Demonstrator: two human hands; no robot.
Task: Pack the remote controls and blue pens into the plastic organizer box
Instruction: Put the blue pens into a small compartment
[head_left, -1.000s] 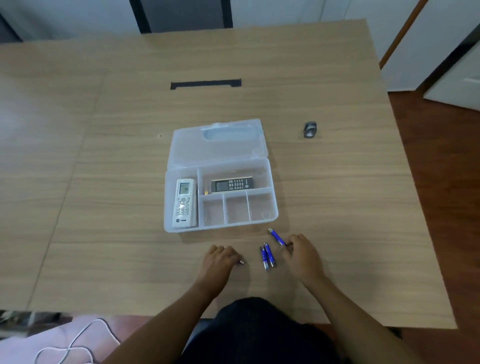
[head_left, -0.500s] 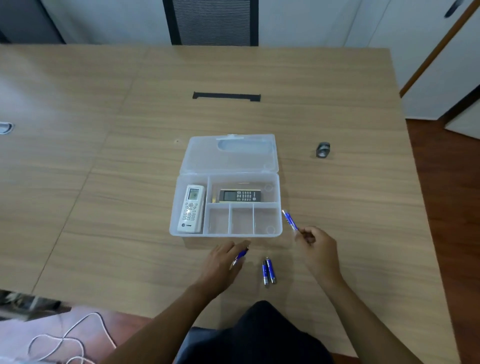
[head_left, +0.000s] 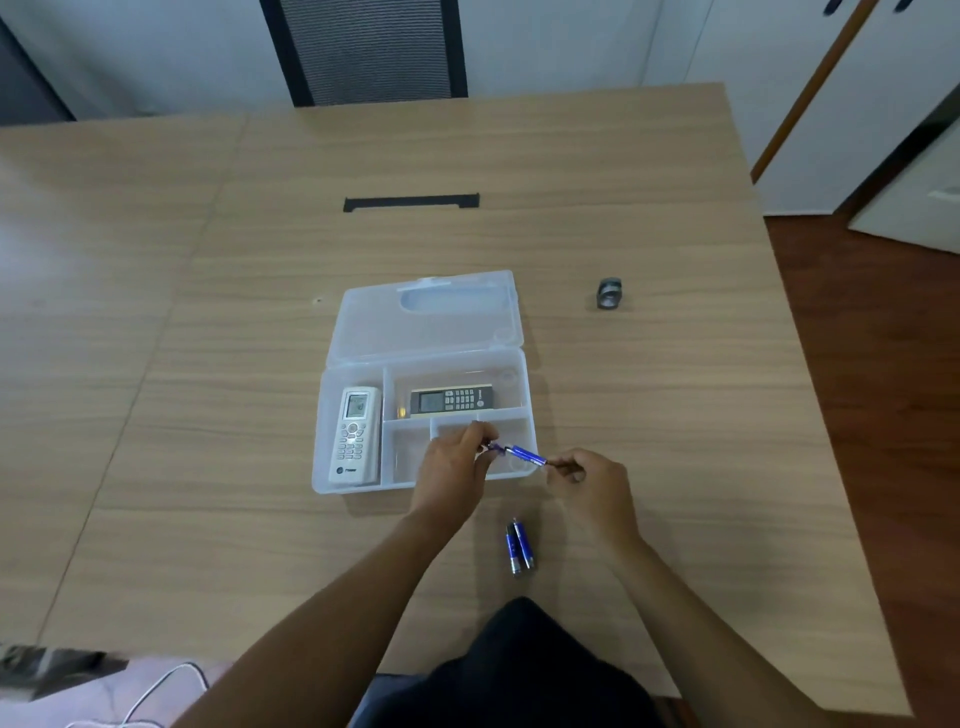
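While the open organizer box (head_left: 332, 426) sits mid-table (head_left: 208, 519), white remote (head_left: 355, 434) lengthwise, black remote (head_left: 451, 399) crosswise, left hand (head_left: 454, 470) and right hand (head_left: 589, 480) pinch blue pens (head_left: 524, 455) end to end, angled over its near-right compartments; two pens (head_left: 518, 548) lie toward the near edge.

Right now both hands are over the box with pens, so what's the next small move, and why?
Probably lower and release the pens into the small front compartments. The left hand and right hand hold blue pens just above the organizer box; both remotes are already in, and two pens wait on the table.
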